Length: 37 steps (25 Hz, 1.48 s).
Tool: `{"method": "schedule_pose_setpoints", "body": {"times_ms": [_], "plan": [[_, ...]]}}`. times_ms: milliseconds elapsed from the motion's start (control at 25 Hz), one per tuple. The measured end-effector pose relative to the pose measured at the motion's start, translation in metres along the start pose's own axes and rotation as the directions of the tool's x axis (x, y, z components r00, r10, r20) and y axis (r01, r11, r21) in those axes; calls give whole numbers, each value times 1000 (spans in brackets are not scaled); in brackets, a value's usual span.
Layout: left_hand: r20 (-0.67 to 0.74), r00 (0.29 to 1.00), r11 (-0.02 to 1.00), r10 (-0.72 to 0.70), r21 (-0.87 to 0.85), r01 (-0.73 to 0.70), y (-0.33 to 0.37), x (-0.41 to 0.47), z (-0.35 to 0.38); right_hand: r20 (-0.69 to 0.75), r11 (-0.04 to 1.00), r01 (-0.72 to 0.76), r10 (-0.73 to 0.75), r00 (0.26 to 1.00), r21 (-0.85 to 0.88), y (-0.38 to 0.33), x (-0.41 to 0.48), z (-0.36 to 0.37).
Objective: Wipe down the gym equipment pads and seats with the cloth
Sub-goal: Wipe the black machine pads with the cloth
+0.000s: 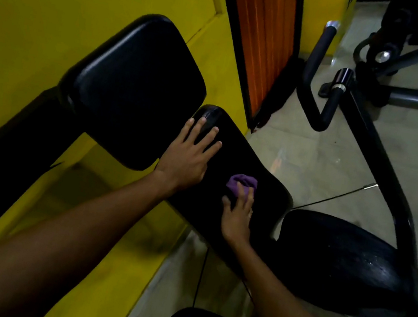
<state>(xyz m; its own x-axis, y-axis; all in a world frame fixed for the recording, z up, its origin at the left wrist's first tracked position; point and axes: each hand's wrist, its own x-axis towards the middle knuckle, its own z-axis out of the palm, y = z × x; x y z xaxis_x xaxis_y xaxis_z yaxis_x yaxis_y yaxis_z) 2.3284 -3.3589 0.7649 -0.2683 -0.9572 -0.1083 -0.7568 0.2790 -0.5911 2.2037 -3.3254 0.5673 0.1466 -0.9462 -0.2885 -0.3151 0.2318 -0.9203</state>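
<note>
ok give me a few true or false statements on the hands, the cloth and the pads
1. The right hand holds a purple cloth against the black seat pad. True.
2. The left hand grips the cloth too. False: it lies flat on the seat pad with its fingers spread and holds nothing.
3. The wall beside the equipment is blue. False: it is yellow.
4. A black roller pad sits to the right of the seat pad. True.
</note>
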Motion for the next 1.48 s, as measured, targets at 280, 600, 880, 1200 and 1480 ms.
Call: {"method": "schedule_pose_setpoints", "body": {"times_ms": [280, 600, 880, 1200, 1480], "plan": [[104, 984, 971, 148, 176, -164, 17, -26, 12, -38, 956, 107, -101, 994, 274, -49, -19, 7], [74, 990, 973, 121, 191, -133, 20, -26, 12, -13, 973, -211, 213, 977, 96, 37, 5, 6], [57, 991, 975, 117, 185, -126, 20, -25, 16, -20, 948, 306, -305, 952, 90, -19, -64, 29], [54, 992, 972, 110, 202, -119, 21, -25, 15, 71, 954, -300, 299, 952, 4, 54, -21, 4], [57, 992, 972, 112, 203, -121, 21, -26, 16, 42, 900, 424, -422, 906, -101, 17, -87, 30]]}}
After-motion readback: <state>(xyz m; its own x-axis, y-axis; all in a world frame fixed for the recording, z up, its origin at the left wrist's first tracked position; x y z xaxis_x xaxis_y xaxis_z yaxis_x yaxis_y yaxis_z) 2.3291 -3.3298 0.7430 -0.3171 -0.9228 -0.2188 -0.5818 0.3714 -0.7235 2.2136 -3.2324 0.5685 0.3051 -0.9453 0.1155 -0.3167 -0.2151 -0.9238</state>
